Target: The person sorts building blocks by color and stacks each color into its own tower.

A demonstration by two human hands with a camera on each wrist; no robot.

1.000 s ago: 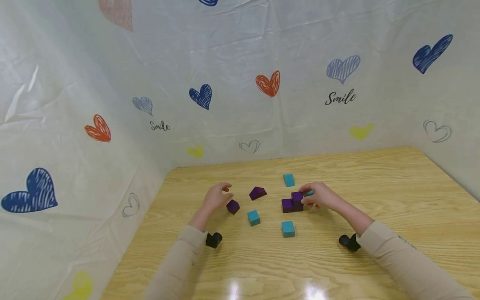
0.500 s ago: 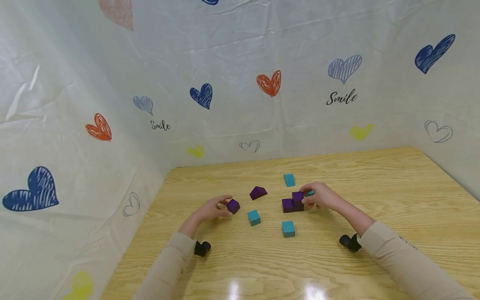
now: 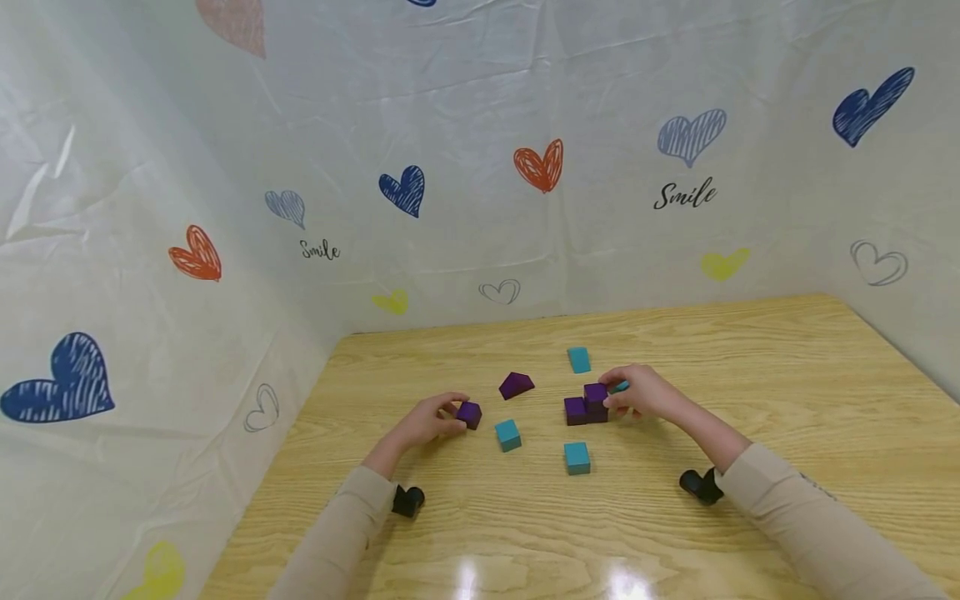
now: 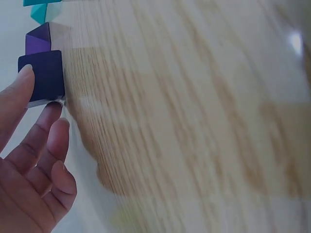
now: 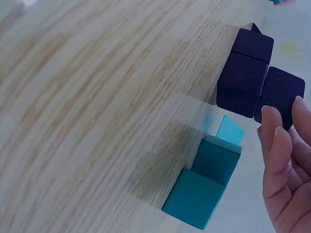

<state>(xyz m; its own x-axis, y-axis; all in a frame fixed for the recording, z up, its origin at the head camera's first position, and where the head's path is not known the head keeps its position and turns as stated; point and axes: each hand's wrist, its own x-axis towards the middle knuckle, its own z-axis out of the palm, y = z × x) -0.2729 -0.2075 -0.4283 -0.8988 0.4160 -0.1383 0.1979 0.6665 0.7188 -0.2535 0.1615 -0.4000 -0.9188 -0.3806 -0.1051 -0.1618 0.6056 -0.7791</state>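
Observation:
My left hand [image 3: 422, 422] pinches a purple cube [image 3: 469, 415] between thumb and fingers at the left of the group. In the left wrist view the thumb lies across the near side of that cube [image 4: 43, 77], with a fingertip at its lower edge. My right hand [image 3: 639, 392] holds another purple cube [image 3: 596, 394], the upper one of a small stack. Under it sits a purple block [image 5: 240, 85], and a further purple block [image 3: 575, 410] adjoins on the left. Between the hands lie a purple angular block [image 3: 516, 385] and a teal cube [image 3: 507, 435].
Nearer the front is a second teal block [image 3: 577, 457]. A flat-looking teal piece [image 3: 578, 360] lies farther back, and another teal piece [image 3: 619, 387] is partly covered by the right hand. A heart-printed sheet [image 3: 465, 242] hangs behind the wooden table [image 3: 712, 333].
My left hand has come down and left from behind the left purple cube and now grips it. That cube has turned and shifted slightly right. The right hand stays on the stack.

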